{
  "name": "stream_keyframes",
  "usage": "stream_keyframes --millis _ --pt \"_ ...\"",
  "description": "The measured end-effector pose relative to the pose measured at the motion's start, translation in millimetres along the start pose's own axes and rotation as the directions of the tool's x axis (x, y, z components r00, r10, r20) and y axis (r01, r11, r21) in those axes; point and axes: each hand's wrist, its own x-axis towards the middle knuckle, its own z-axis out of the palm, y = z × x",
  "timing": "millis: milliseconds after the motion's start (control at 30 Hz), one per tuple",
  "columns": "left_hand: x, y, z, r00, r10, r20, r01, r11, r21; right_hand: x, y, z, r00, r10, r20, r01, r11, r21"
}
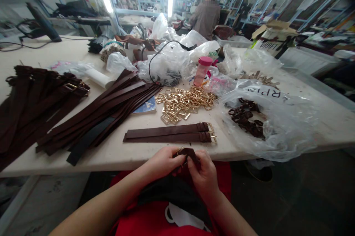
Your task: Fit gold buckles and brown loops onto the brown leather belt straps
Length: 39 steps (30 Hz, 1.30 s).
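Near the table's front edge, my left hand (170, 160) and my right hand (203, 171) are closed together on a dark brown leather strap (188, 151). A gold buckle (179, 151) shows at the strap's left end, by my left fingers; part of it is hidden. My right thumb presses on the leather. Just beyond my hands lie two brown straps (166, 133) side by side, with gold buckles at their right ends. Behind them is a pile of loose gold buckles (185, 103). To the right, a clear plastic bag (288, 125) holds small brown leather loops (246, 118).
Brown strap stacks (102, 114) cover the table's left, some buckled (47, 92). A pink-lidded container (203, 71) stands behind the buckles. Plastic bags (169, 58) and a white roll (100, 78) lie farther back. Another person (206, 16) is beyond the table.
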Motion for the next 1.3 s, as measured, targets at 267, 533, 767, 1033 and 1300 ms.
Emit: stream_keyframes --millis 267,533,767,1033,1300 --pt "0 10 6.2 0.997 -0.074 0.014 0.075 0.997 -0.023 1 -4 8 0.8 0.581 0.15 -0.537 0.58 0.613" --pt "-3 3 4.7 0.999 -0.052 0.006 0.052 0.997 -0.049 -1 -3 3 0.978 0.197 -0.066 -0.182 0.966 0.186" --pt "-2 2 7.3 0.999 -0.008 -0.038 0.008 1.0 0.024 1 0 2 0.981 0.192 0.003 -0.189 0.964 0.186" --pt "-9 12 -3.3 0.993 0.045 0.114 -0.034 0.995 -0.098 12 -5 6 0.867 0.478 0.139 -0.48 0.727 0.492" --pt "3 -10 -3.3 0.999 -0.015 0.039 0.021 0.987 -0.159 -2 -7 8 0.987 0.159 -0.016 -0.154 0.975 0.158"
